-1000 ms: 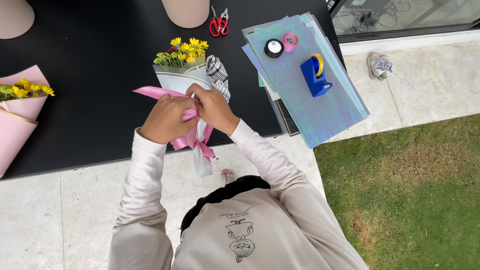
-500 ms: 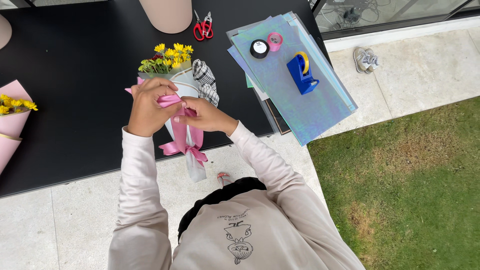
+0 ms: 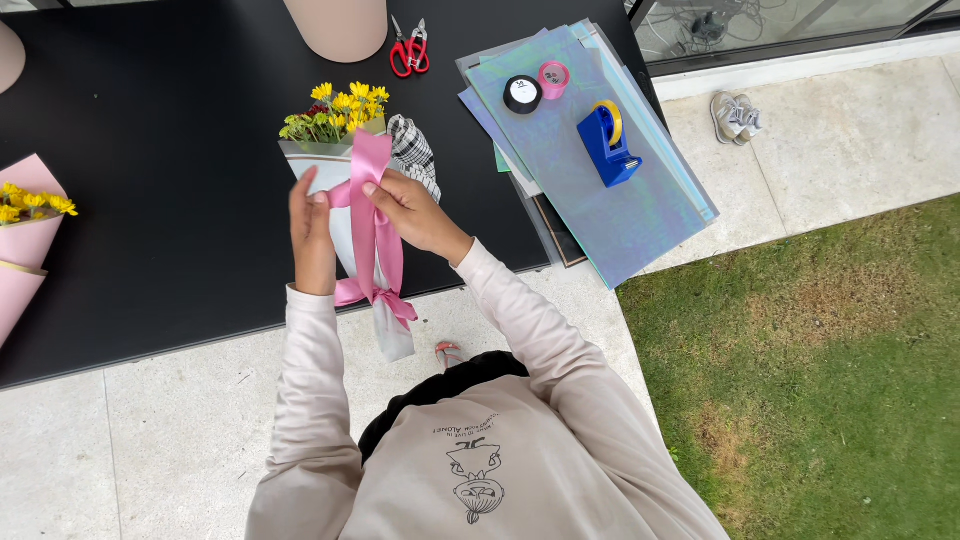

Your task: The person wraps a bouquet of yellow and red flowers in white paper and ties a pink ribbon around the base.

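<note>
A small bouquet [image 3: 335, 120] of yellow flowers in pale wrapping paper lies on the black table [image 3: 150, 200], its stem end hanging over the near edge. A pink ribbon [image 3: 375, 230] is tied around the wrap low down, with a knot near the table edge. My right hand [image 3: 410, 210] pinches a ribbon tail and holds it up along the wrap. My left hand [image 3: 312, 225] holds the other side of the ribbon against the left edge of the paper.
Red scissors [image 3: 408, 52] lie at the back by a beige vase [image 3: 338, 25]. Iridescent paper sheets [image 3: 600, 190] carry a blue tape dispenser [image 3: 607, 145], a black spool [image 3: 521, 93] and a pink spool [image 3: 553, 78]. A pink-wrapped bouquet [image 3: 25, 220] lies at left. Grass [image 3: 800, 380] and shoes [image 3: 735, 115] are at right.
Both hands have parted from the knot and moved up the wrap, drawing the ribbon tails upward toward the flowers. The view has shifted slightly.
</note>
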